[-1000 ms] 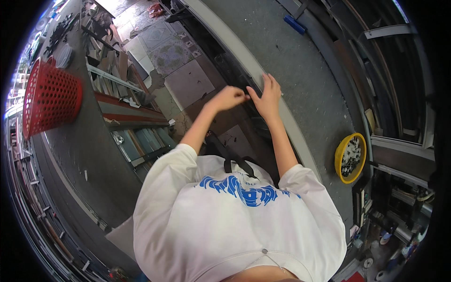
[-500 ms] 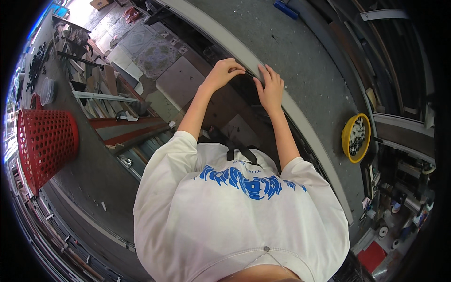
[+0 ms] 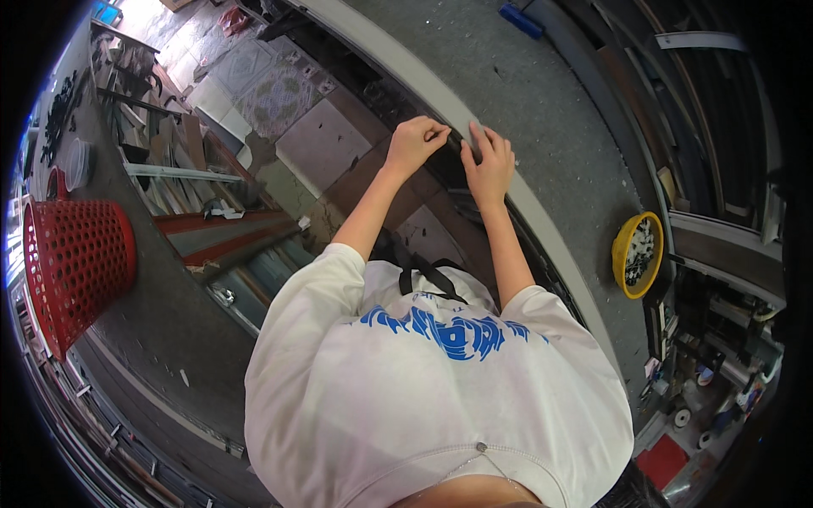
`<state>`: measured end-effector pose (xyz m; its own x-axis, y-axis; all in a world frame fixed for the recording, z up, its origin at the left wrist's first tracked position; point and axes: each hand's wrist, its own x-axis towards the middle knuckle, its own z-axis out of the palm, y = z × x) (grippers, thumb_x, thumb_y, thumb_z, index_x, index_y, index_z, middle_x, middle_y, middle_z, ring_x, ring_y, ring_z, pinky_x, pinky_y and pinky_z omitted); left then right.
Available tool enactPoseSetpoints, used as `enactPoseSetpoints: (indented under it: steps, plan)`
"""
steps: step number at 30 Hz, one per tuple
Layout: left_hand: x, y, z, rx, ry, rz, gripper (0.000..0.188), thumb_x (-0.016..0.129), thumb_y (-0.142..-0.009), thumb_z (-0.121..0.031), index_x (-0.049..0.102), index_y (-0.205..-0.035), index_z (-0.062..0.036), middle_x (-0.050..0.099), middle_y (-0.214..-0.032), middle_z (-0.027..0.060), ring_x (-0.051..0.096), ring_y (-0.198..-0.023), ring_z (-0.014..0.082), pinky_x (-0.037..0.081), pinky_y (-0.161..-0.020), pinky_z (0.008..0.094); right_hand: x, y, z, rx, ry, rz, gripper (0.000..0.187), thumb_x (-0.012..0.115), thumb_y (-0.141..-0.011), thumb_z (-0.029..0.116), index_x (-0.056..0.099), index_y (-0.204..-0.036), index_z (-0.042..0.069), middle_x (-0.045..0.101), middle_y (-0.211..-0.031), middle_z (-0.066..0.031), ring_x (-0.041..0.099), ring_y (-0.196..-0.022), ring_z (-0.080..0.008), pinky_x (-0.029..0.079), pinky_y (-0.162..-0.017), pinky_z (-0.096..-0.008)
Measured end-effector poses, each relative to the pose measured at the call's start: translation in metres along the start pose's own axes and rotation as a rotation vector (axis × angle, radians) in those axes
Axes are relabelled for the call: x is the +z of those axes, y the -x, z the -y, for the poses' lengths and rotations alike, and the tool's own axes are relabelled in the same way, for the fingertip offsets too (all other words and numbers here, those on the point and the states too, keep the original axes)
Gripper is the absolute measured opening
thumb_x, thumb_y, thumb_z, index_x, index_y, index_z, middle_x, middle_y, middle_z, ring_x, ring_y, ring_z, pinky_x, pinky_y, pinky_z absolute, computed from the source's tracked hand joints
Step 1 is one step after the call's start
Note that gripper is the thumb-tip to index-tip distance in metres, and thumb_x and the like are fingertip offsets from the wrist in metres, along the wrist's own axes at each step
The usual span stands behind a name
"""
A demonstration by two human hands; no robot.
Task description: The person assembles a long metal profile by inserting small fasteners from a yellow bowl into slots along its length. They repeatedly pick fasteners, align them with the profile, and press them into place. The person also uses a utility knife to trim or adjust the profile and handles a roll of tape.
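Note:
A long pale strip (image 3: 542,222), which looks like a frame profile, runs diagonally along the edge of a grey work table. My left hand (image 3: 415,144) is just off its near side, thumb and fingertips pinched together. Whatever they pinch is too small to make out. Beside it, my right hand (image 3: 491,169) lies against the strip, its fingers stretched over the top and its thumb apart on the near side. A short dark piece shows at the strip's near edge between the two hands; I cannot tell whether either hand touches it.
On the grey table (image 3: 559,118), a yellow basket (image 3: 622,254) holds small black and white pieces. A blue tool-like object (image 3: 521,19) lies farther off. To the left stand a red perforated basket (image 3: 80,271), a clear round tub (image 3: 79,163) and a rack of offcuts (image 3: 174,140).
My left hand has shifted slightly right, and its fingertips have curled in more. My right hand stays on the strip with little movement. The whole view has moved a little.

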<state>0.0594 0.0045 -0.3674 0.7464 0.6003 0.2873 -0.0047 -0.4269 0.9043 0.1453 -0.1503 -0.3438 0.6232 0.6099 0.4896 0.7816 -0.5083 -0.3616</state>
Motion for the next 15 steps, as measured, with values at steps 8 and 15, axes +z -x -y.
enactPoseSetpoints:
  steps: [8,15]
  plan:
    - [-0.006,-0.011,0.004,0.001,-0.002,0.011,0.018,0.08,-0.079,-0.017,0.075,-0.084,-0.0001,0.059,-0.062,0.0082,0.053,-0.051,0.0159,0.043,-0.053,0.0312,0.003,0.002,-0.002,0.008,0.03,-0.056,0.037,0.077,-0.085,0.027,0.074,-0.121,0.018,0.067,-0.113,-0.009,0.061,-0.1,-0.0267,0.047,-0.085,-0.0398]
    - [-0.035,-0.027,0.001,-0.051,-0.031,0.224,0.023,0.082,-0.081,-0.021,0.077,-0.089,0.0,0.048,-0.055,0.0007,0.042,-0.052,0.0066,0.036,-0.052,0.0275,0.002,-0.001,-0.003,-0.004,0.038,-0.05,0.037,0.076,-0.086,0.028,0.072,-0.122,0.019,0.067,-0.112,-0.0088,0.06,-0.101,-0.0275,0.046,-0.084,-0.0408]
